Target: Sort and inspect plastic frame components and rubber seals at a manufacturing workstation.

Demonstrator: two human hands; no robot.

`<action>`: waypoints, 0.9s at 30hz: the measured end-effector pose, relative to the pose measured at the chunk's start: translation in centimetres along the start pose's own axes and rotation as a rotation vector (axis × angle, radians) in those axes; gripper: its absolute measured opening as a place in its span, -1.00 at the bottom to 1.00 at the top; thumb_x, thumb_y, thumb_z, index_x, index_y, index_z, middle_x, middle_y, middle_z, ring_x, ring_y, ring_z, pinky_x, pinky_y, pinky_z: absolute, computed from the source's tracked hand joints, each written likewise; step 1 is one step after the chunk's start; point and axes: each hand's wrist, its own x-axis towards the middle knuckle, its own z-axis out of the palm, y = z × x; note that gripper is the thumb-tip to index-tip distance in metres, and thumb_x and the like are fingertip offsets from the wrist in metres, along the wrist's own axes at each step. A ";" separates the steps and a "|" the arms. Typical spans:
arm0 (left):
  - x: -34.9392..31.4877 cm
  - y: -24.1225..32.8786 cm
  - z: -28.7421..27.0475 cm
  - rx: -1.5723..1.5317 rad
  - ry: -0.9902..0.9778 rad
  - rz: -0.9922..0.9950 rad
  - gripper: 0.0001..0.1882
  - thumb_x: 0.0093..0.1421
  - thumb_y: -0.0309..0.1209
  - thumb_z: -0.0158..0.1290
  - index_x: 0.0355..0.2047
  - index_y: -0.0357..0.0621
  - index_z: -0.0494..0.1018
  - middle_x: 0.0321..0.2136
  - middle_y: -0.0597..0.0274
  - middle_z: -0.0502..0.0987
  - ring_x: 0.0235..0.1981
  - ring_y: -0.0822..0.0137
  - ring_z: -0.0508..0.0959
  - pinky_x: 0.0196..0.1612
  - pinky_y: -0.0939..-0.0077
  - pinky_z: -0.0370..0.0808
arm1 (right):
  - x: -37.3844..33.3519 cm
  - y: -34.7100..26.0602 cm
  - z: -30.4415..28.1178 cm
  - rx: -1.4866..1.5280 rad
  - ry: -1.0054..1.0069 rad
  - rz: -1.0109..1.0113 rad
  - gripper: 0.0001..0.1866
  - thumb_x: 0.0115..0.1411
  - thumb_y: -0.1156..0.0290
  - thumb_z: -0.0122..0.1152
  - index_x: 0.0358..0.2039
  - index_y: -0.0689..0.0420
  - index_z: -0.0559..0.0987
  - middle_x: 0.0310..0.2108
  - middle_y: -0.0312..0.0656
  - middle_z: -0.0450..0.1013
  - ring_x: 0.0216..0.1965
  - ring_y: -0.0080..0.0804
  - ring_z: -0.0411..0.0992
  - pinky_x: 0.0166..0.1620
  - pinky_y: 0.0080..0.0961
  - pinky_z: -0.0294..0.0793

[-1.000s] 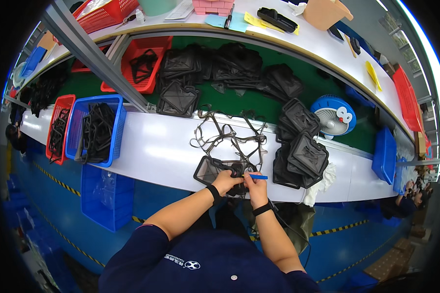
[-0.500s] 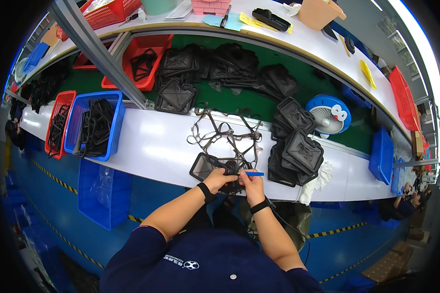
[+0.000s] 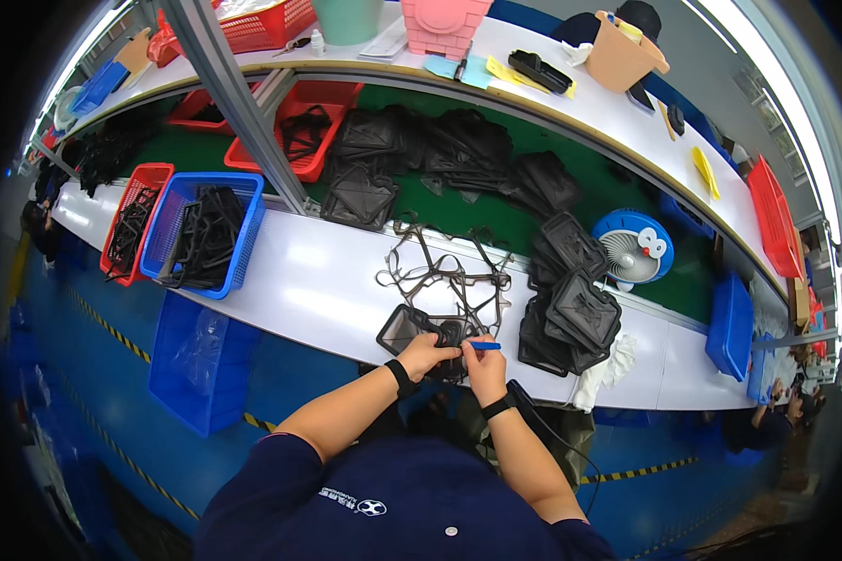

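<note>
At the bench's near edge, my left hand is closed on a black rectangular plastic frame part with a greyish, see-through middle. Close on its right, my right hand pinches a slim blue-handled tool like a trimming knife. Its tip meets the part beside my left fingers, and the fingers hide the exact contact. Just beyond the part lies a tangle of thin dark plastic strips. A pile of similar black frames rests right of my hands.
Left on the bench stand a blue basket and a red basket with black parts. More black frames lie on the green surface beyond. A blue-and-white fan, white cloth and metal post are around. A blue bin stands below.
The whole view has shifted, with bench items now further right. Both hands stay at the frame part. The blue tool has turned slightly, and less of its handle shows.
</note>
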 end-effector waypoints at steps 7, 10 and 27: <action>-6.2 6.2 -5.1 -0.328 -0.102 0.098 -0.78 0.19 -0.47 0.09 -0.16 -0.25 0.45 -0.28 0.23 0.57 -0.25 0.40 0.57 -0.11 0.52 0.50 | 0.6 1.8 -0.2 -0.222 0.020 -0.080 -0.88 0.14 0.43 0.17 -0.42 0.21 0.47 -0.55 -0.01 0.48 -0.47 -0.03 0.50 -0.39 -0.26 0.44; -11.2 12.7 -8.6 -0.367 -0.032 0.156 -0.77 0.22 -0.45 0.03 -0.13 -0.25 0.43 -0.23 0.17 0.57 -0.21 0.35 0.58 -0.07 0.46 0.50 | 0.2 3.6 -0.7 -0.314 0.098 -0.156 -0.87 0.12 0.43 0.19 -0.43 0.21 0.47 -0.55 0.01 0.49 -0.46 -0.01 0.50 -0.38 -0.26 0.44; 12.9 24.6 -20.4 1.020 0.642 0.473 -0.52 0.00 -0.27 0.20 -0.22 -0.49 0.42 -0.28 -0.28 0.55 -0.19 -0.10 0.56 -0.11 0.23 0.45 | 0.6 2.3 1.1 -0.316 0.314 0.001 -0.85 0.02 0.41 0.30 -0.41 0.19 0.57 -0.09 0.14 0.44 -0.05 0.01 0.41 0.00 -0.27 0.38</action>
